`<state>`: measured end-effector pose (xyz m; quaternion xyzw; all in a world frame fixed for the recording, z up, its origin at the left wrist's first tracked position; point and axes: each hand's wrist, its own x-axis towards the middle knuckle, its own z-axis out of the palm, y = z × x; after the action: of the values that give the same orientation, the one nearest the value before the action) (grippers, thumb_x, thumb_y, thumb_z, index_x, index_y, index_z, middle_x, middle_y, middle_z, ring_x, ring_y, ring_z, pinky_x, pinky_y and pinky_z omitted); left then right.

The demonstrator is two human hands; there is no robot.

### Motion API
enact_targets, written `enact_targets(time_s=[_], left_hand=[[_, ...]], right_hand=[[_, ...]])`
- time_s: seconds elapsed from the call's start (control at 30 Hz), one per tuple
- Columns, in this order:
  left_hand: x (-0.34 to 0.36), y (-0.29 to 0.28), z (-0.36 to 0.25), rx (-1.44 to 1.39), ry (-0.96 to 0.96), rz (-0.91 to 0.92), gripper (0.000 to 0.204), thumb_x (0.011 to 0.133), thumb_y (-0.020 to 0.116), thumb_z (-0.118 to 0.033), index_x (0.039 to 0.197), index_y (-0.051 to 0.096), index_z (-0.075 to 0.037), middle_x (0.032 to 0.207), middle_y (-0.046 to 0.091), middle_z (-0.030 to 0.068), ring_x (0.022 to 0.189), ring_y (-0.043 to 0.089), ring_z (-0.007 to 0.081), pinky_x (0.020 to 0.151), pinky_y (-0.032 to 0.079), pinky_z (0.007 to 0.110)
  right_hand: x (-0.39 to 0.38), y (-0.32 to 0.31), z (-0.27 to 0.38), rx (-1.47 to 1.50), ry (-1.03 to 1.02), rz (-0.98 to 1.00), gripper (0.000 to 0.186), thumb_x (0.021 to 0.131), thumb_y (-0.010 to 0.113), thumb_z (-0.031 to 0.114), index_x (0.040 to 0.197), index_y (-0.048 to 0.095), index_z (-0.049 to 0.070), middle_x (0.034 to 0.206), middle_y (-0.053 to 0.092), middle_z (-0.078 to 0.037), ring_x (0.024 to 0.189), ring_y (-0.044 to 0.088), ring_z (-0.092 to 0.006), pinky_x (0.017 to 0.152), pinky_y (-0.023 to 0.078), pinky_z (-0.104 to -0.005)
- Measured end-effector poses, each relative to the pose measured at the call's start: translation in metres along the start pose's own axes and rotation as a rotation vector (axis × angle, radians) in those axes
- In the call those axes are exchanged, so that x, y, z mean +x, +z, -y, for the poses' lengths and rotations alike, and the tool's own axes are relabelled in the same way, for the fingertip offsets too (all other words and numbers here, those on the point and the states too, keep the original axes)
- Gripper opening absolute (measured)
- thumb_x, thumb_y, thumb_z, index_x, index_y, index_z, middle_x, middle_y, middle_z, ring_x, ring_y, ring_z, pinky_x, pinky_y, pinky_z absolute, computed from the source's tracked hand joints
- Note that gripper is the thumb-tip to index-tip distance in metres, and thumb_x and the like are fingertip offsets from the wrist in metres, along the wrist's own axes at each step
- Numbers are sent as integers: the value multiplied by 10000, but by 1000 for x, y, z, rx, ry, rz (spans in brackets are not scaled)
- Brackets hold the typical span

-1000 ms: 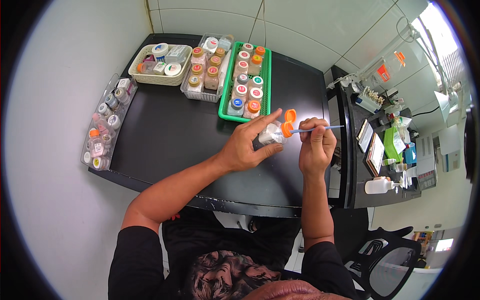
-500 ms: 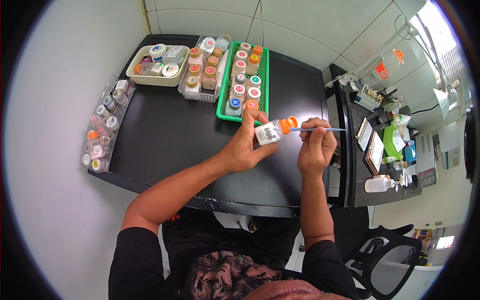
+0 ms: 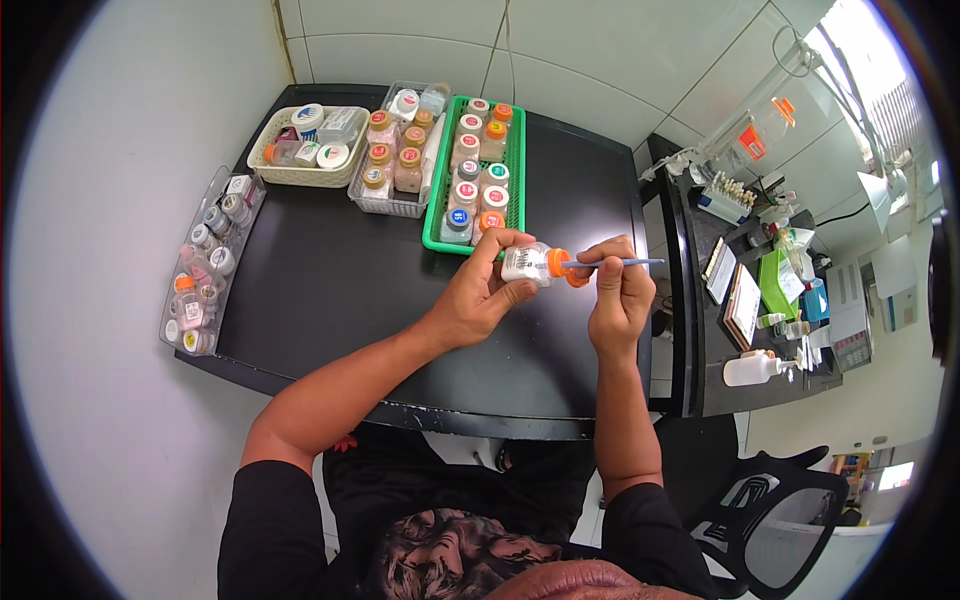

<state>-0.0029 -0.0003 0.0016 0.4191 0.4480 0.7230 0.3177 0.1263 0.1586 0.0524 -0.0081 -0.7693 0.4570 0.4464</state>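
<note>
Above the table, my left hand (image 3: 478, 302) grips a small clear bottle (image 3: 524, 263) with a white label between fingers and thumb. The bottle lies tilted on its side, its orange cap (image 3: 558, 263) pointing right. An orange lid part hangs on the near side of that cap. In a pinch, my right hand (image 3: 620, 310) holds a thin blue stick (image 3: 640, 262) level. Its left tip meets the orange cap; whether it goes inside cannot be made out.
Behind my hands stands a green basket (image 3: 431, 225) of small capped bottles. Beside it are a clear bin (image 3: 385, 206) of bottles and a cream basket (image 3: 320, 176). A clear tray (image 3: 172, 310) of jars lines the left edge. At right, a dark counter (image 3: 712, 390) carries a pump bottle (image 3: 748, 370).
Both hands have shifted a little left in view with the bottle and stick. The bottle has turned, so its orange lid part now hangs on the near side. The whole view has also shifted slightly.
</note>
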Motion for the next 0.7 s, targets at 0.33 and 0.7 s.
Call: enact_targets(time_s=[0.33,0.7], left_hand=[[0,2,-7,-32,2,-12,506,1057,706,-124,1466,413,-67,1324,586,70,1179,627,132,995,541,318],[1,0,-4,-19,2,-13,503,1041,719,-93,1451,430,-73,1312,602,65,1162,639,127,977,547,319]], right_hand=[[0,2,1,13,-12,-2,356,1141,550,246,1021,726,-39,882,654,-90,808,626,-142,712,500,-281],[3,-2,0,148,38,-26,348,1135,555,226,1014,732,-48,859,660,-95,791,605,-151,736,495,-295]])
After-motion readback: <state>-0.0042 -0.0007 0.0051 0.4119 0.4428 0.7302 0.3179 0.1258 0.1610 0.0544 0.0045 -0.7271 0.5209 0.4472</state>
